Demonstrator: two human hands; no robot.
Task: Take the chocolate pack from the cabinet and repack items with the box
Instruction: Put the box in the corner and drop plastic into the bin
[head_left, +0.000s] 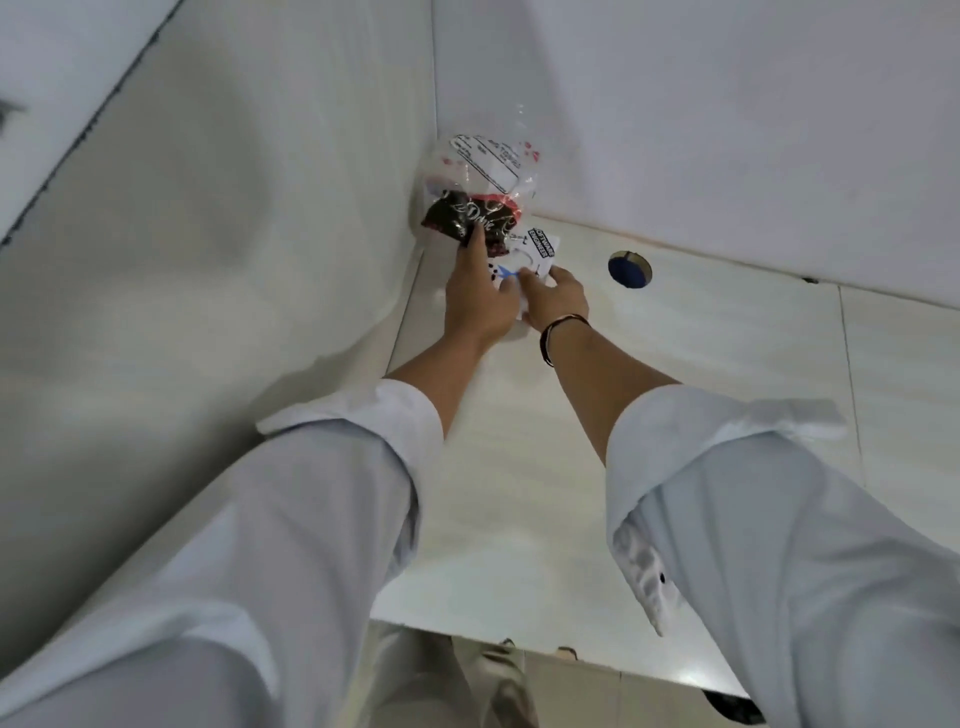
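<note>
1. Dark brown wrapper with white script marked the chocolate pack (470, 221), which sat in the far corner of the cabinet shelf (701, 332), inside or against a clear plastic bag (483, 166) printed in red and black that rose up the corner behind it
2. Left hand (475, 301) reached forward with its fingers laid on the lower edge of the pack, curled as if closing on it; whether it had a firm grip could not be told
3. Right hand (558, 301), with a dark band at the wrist, pinched a white carton or card (540, 252) with black lettering that lay just beside the pack and touching it
4. Likely trouble: the thin bag could snag or tear if the pack were pulled out on its own, and anything loose inside might spill onto the shelf
5. Another risk was that the pack and the white carton, being pressed together, would drag one another, so that one slipped from the fingers at full reach
6. Pale rolled sleeves (363, 415) hung close to the shelf and could brush things aside
7. Shelf surface was smooth, pale and glossy, so items would slide easily; a round cable hole (629, 268) showing blue lay near the right hand, and something small could drop through it
8. White panels formed the side wall (208, 234) and back wall (727, 130), and the floor showed dimly below the shelf's front edge
</note>
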